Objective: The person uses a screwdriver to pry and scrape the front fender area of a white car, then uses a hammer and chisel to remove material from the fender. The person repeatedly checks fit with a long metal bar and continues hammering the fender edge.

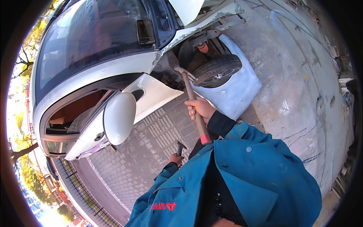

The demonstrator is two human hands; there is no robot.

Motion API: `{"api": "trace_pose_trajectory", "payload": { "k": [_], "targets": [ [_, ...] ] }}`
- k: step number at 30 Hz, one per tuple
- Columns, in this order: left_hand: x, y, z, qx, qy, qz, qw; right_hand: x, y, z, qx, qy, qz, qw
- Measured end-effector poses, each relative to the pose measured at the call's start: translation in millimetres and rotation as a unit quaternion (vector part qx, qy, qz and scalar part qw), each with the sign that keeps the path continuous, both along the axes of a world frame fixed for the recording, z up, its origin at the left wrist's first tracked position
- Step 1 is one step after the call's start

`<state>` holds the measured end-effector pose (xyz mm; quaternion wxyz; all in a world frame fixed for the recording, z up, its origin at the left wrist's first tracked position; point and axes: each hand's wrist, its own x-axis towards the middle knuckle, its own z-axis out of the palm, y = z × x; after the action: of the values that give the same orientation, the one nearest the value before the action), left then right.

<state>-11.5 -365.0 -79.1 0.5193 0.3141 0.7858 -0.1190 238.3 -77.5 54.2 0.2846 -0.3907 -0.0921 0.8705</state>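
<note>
My right hand point(201, 110) grips a long wooden handle point(191, 89) with a red-painted end; its metal head point(183, 72) is at the opened front wheel arch of a white car point(94, 66). My left hand point(175, 160), lower down beside my body, holds a small hammer point(180, 146). The arch exposes a red coil spring point(202, 48), a tire point(215, 72) and jagged-edged white body metal. A pale body panel point(242, 94) lies beneath and beside the tire. The white door point(159, 89) stands ajar, with its mirror point(119, 117) nearer me.
Grey paving point(151, 136) lies under me, with worn concrete point(298, 94) to the right. A black railing point(81, 189) runs along the lower left, with trees point(22, 162) beyond. Assorted clutter lines the far right edge.
</note>
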Motion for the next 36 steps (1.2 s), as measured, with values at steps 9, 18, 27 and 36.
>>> {"api": "trace_pose_trajectory", "payload": {
  "k": [9,18,27,36],
  "targets": [
    [-11.8,-1.6,-6.3,0.003,0.028,-0.053,0.998,10.5,39.5,-5.7,-0.058,0.120,-0.034,0.991],
    [-3.2,18.7,5.0,-0.004,0.028,-0.052,0.998,5.0,24.9,-23.3,-0.126,0.104,-0.059,0.985],
    [-12.9,2.1,-18.1,0.020,0.048,-0.104,0.993,38.3,40.9,-39.6,-0.081,0.114,-0.130,0.982],
    [-29.7,-14.4,-35.8,0.000,0.053,-0.098,0.994,45.9,52.4,-26.7,-0.068,0.285,-0.115,0.949]
  ]
}}
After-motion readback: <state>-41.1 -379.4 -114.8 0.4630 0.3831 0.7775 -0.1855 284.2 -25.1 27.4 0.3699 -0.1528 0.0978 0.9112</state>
